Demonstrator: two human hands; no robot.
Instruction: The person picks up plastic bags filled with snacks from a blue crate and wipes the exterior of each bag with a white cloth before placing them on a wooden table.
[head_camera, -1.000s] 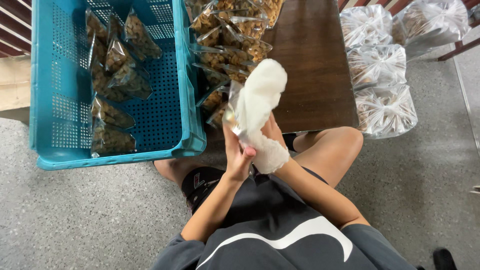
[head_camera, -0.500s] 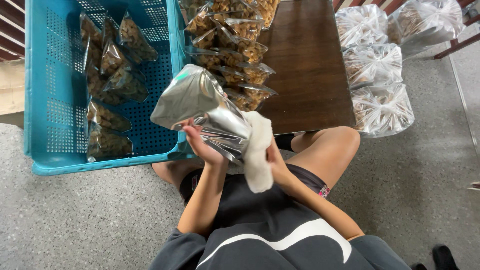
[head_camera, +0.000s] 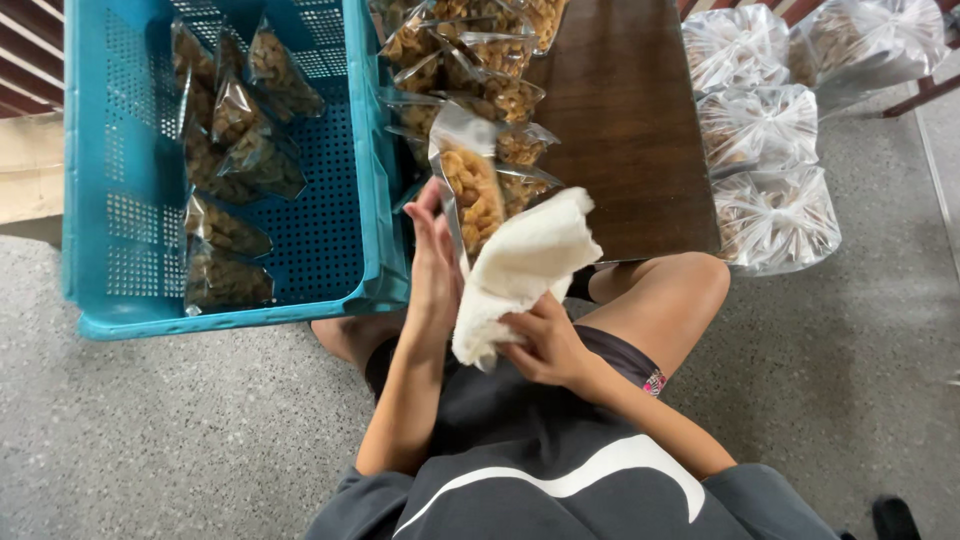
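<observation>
My left hand (head_camera: 433, 262) holds a clear pouch of golden snacks (head_camera: 472, 195) upright, its see-through side facing me. My right hand (head_camera: 541, 343) grips a folded white cloth (head_camera: 520, 270) pressed against the pouch's lower right side. Both hands are over my lap, just in front of the brown wooden table (head_camera: 625, 120). More filled pouches (head_camera: 470, 60) are piled on the table's left part.
A blue plastic crate (head_camera: 100, 180) to the left holds several filled pouches (head_camera: 230, 140). Large clear knotted bags (head_camera: 765, 130) of snacks lie on the grey floor to the right. My bare knee (head_camera: 680, 295) is under the table edge.
The pouch was turned from its silver back to its clear front and now stands upright. The cloth moved from hanging below the pouch to its right side.
</observation>
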